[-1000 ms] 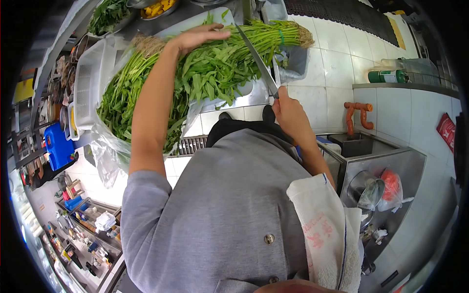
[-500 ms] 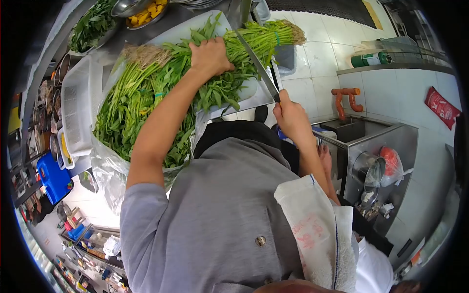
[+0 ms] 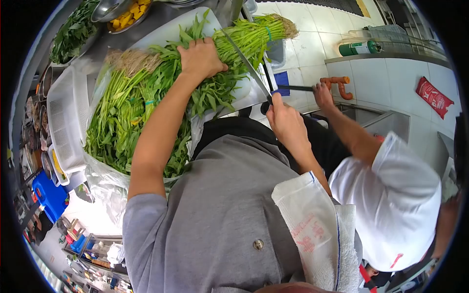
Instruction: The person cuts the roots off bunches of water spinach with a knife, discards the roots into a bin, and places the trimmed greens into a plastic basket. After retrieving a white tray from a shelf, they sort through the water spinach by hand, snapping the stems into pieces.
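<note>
Leafy green stems (image 3: 207,93) lie across a white cutting board (image 3: 181,24), their root ends pointing to the upper right. My left hand (image 3: 201,58) presses down on the leaves, fingers spread. In my right hand (image 3: 286,117) is the black handle of a long knife (image 3: 246,61), whose blade slants up and left over the stems. Left of the board, an open plastic bag (image 3: 105,171) holds more bundles of greens (image 3: 115,112) with their roots on. A teal band (image 3: 269,34) circles the stems near the roots.
A co-worker in a white shirt (image 3: 391,195) stands close on my right, one hand (image 3: 323,95) holding a dark stick. Bowls with orange pieces (image 3: 129,17) and dark leaves (image 3: 73,31) are at the upper left. A white perforated basket (image 3: 68,117) sits left of the bag.
The co-worker has come into view on my right, with an arm stretched toward the stick. The scene has shifted slightly left. My hands keep nearly the same places on the greens and knife.
</note>
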`<act>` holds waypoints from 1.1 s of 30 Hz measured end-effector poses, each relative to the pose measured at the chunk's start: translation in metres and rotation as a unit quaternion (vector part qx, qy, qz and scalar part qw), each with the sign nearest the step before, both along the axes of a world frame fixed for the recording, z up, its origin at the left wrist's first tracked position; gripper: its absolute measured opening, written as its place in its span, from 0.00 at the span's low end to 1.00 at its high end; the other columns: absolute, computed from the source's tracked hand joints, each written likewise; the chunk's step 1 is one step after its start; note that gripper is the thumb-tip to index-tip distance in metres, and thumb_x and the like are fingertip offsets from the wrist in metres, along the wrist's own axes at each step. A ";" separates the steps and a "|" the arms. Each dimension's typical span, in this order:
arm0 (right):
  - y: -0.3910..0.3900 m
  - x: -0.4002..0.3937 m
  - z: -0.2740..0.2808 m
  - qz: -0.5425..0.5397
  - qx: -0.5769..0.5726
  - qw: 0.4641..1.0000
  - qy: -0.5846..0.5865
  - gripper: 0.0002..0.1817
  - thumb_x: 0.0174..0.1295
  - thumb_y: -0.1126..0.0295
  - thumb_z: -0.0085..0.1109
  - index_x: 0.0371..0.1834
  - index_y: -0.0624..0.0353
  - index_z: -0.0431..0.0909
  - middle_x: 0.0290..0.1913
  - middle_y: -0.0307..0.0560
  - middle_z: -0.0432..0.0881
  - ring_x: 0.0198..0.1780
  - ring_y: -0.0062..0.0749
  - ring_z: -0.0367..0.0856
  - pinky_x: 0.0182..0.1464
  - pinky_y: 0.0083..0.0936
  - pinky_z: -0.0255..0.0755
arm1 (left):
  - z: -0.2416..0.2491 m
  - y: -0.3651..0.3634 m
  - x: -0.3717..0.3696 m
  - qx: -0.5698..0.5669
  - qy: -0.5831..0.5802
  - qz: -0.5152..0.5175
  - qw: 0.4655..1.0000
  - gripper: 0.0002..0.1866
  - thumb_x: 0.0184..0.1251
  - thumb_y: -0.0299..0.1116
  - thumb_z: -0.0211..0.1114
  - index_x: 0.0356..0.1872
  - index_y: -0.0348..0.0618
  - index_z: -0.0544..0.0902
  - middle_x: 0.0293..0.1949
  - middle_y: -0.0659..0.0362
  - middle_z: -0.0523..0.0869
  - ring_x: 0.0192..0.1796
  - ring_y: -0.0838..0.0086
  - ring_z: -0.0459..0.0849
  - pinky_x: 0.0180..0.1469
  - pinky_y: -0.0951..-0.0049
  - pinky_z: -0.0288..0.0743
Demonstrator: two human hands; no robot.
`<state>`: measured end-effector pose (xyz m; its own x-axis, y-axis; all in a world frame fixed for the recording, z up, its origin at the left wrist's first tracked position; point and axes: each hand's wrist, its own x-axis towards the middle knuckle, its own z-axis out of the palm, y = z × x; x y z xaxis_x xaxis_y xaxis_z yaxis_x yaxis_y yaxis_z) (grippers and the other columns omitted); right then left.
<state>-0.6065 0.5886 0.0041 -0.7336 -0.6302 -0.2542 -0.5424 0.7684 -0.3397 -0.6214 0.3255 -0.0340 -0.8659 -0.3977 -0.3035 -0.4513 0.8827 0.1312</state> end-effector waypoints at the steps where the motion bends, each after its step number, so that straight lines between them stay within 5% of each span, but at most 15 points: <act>1: -0.001 0.000 0.000 0.000 0.003 1.000 -0.003 0.12 0.66 0.67 0.55 0.44 0.60 0.64 0.30 0.63 0.81 0.31 0.65 0.82 0.32 0.54 0.77 | 0.000 0.000 0.000 0.002 -0.001 0.001 1.000 0.44 0.46 0.56 0.77 0.59 0.34 0.73 0.59 0.46 0.80 0.65 0.55 0.75 0.64 0.38 0.61; 15: -0.036 -0.020 -0.003 0.001 0.057 0.997 -0.049 0.11 0.67 0.67 0.52 0.44 0.61 0.64 0.29 0.67 0.82 0.36 0.66 0.83 0.38 0.59 0.76 | -0.014 -0.002 0.000 -0.021 0.009 -0.001 1.000 0.43 0.45 0.56 0.77 0.57 0.33 0.74 0.58 0.48 0.80 0.62 0.54 0.77 0.62 0.36 0.62; 27: -0.065 -0.058 -0.043 0.003 -0.036 0.991 -0.127 0.11 0.64 0.71 0.51 0.46 0.63 0.64 0.31 0.69 0.81 0.38 0.70 0.81 0.41 0.59 0.72 | -0.005 0.003 -0.009 -0.023 -0.045 0.037 0.998 0.31 0.54 0.40 0.67 0.58 0.35 0.74 0.58 0.48 0.80 0.64 0.55 0.76 0.63 0.36 0.60; 30: -0.079 -0.070 -0.069 0.051 -0.087 0.992 -0.077 0.09 0.65 0.73 0.44 0.44 0.65 0.66 0.33 0.67 0.83 0.39 0.65 0.84 0.39 0.54 0.77 | -0.013 0.003 -0.009 -0.032 -0.048 0.041 0.997 0.28 0.55 0.37 0.64 0.58 0.35 0.74 0.58 0.48 0.80 0.64 0.55 0.76 0.63 0.36 0.60; 33: -0.086 -0.079 -0.068 0.044 -0.108 0.989 -0.089 0.09 0.64 0.73 0.44 0.45 0.65 0.68 0.33 0.67 0.84 0.38 0.64 0.84 0.39 0.54 0.78 | -0.010 0.006 -0.011 -0.044 -0.067 0.044 0.996 0.31 0.55 0.43 0.69 0.58 0.36 0.74 0.59 0.48 0.80 0.65 0.55 0.76 0.64 0.36 0.59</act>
<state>-0.6850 0.5023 -0.0643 -0.6292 -0.7431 -0.2279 -0.5202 0.6205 -0.5869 -0.6326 0.3310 -0.0435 -0.7805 -0.4998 -0.3755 -0.5354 0.8445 -0.0114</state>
